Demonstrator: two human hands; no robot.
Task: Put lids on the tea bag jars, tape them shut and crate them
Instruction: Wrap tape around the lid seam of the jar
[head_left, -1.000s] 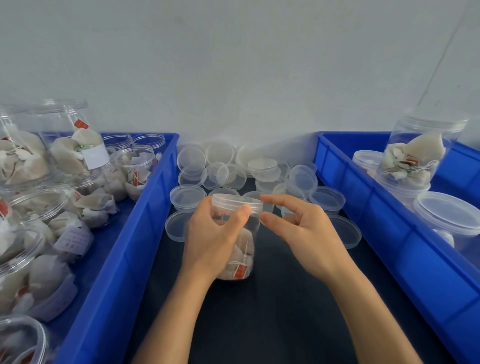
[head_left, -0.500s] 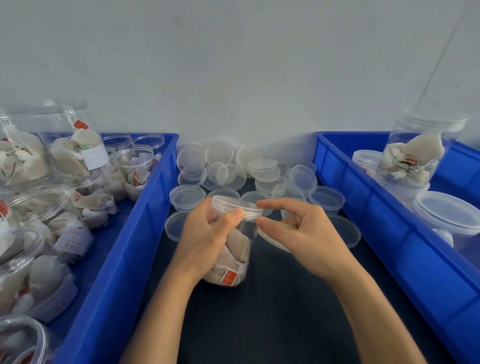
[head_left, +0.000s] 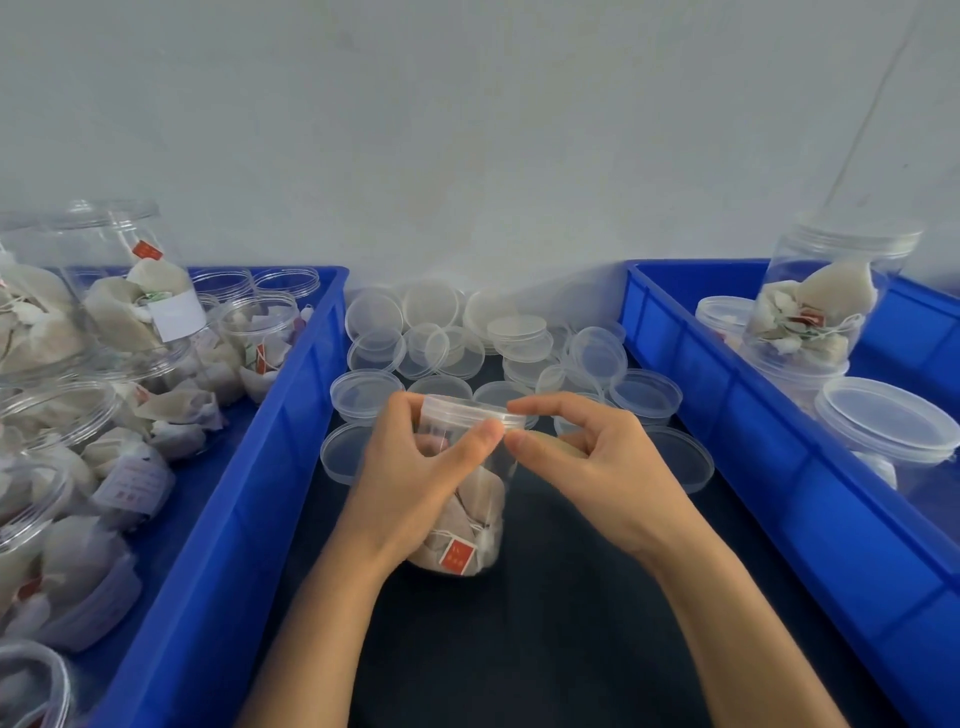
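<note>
- Clear jar (head_left: 465, 499) of tea bags (head_left: 462, 525) stands on dark worktop (head_left: 545, 623), centre, between two blue crates, slightly tilted.
- Clear lid (head_left: 467, 410) sits on jar mouth; can't tell if fully seated.
- Left hand (head_left: 415, 483) wraps jar's upper body from the left, fingers curled round it, thumb tip up at lid edge.
- Right hand (head_left: 597, 457) at lid's right rim, forefinger over the top edge, thumb under it, pinching the rim; other fingers curled in.
- Thumb tips of both hands nearly meet at jar front.
- Red tag (head_left: 457, 556) on a tea bag shows low in jar.
- Pile of loose clear lids (head_left: 498, 343) behind jar, against pale wall (head_left: 467, 130), some stacked, some upturned.
- Left blue crate (head_left: 218, 493) holds open-topped jars (head_left: 119, 291) of tea bags, crowded, some leaning.
- Right blue crate (head_left: 737, 415) holds lidded jars (head_left: 893, 421); one tall jar (head_left: 826, 306) stands on top of another at back.
- Both bare forearms come in from bottom edge.
</note>
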